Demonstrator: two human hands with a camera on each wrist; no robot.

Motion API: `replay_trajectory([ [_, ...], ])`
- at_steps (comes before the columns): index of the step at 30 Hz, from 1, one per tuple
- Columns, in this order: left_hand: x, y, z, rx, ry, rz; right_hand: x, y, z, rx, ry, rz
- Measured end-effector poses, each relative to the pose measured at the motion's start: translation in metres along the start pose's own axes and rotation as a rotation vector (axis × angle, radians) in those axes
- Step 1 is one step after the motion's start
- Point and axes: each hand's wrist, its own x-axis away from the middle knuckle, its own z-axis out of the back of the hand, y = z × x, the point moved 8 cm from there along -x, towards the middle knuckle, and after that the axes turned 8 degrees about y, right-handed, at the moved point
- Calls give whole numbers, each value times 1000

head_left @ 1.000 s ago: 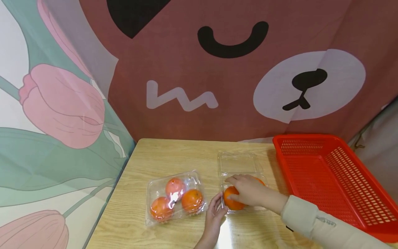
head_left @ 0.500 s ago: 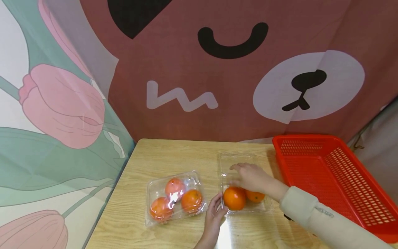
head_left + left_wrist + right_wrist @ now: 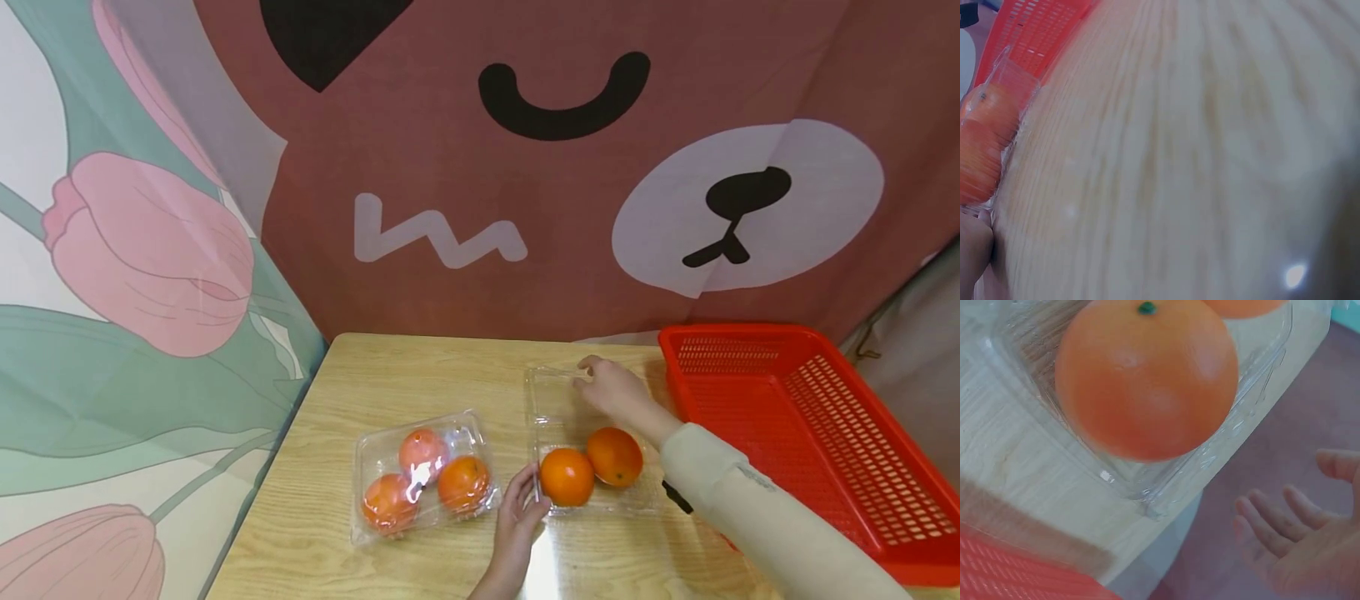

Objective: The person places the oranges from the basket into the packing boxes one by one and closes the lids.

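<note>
An open clear plastic clamshell box (image 3: pixel 641 498) holds two oranges: one orange (image 3: pixel 566 477) at its near left, another orange (image 3: pixel 617 456) to the right. My left hand (image 3: pixel 513 521) grips the box's left wall between thumb and fingers; the left wrist view catches only a bit of it. Over the far right part of the flipped-back lid (image 3: pixel 555 393) is my right hand (image 3: pixel 617 390). In the right wrist view, its fingers are loosely bent with the thumb apart, holding nothing. Whether it touches the lid cannot be told.
To the left lies a closed clear clamshell (image 3: pixel 367 454) with three oranges inside. A red plastic basket (image 3: pixel 675 358) stands at the right edge of the wooden table (image 3: pixel 300 533). Printed cloth (image 3: pixel 570 208) hangs behind the table.
My right hand has let go of an orange in the box, risen off the fruit and moved back toward the lid's far right corner. The left hand has stayed in place.
</note>
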Motion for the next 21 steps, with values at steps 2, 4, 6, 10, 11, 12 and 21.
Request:
replay_trajectory([
  [2, 0, 1, 0, -6, 4, 0, -5, 8, 2, -4, 14, -38],
  [4, 0, 2, 0, -8, 8, 3, -9, 16, 2, -11, 9, -75],
  [6, 0, 3, 0, -2, 6, 4, -11, 25, 2, -16, -6, -108],
  [10, 1, 5, -2, 9, -2, -1, -14, 41, 0, -11, -37, -159],
  [11, 1, 5, -2, 10, -5, 2, -14, 45, 0, -2, -37, -171],
  [12, 1, 4, -3, 7, -7, 8, -15, 49, 0, 7, -38, -183],
  [21, 1, -2, 0, -16, -15, 44, -10, 71, -3, -4, -49, -263],
])
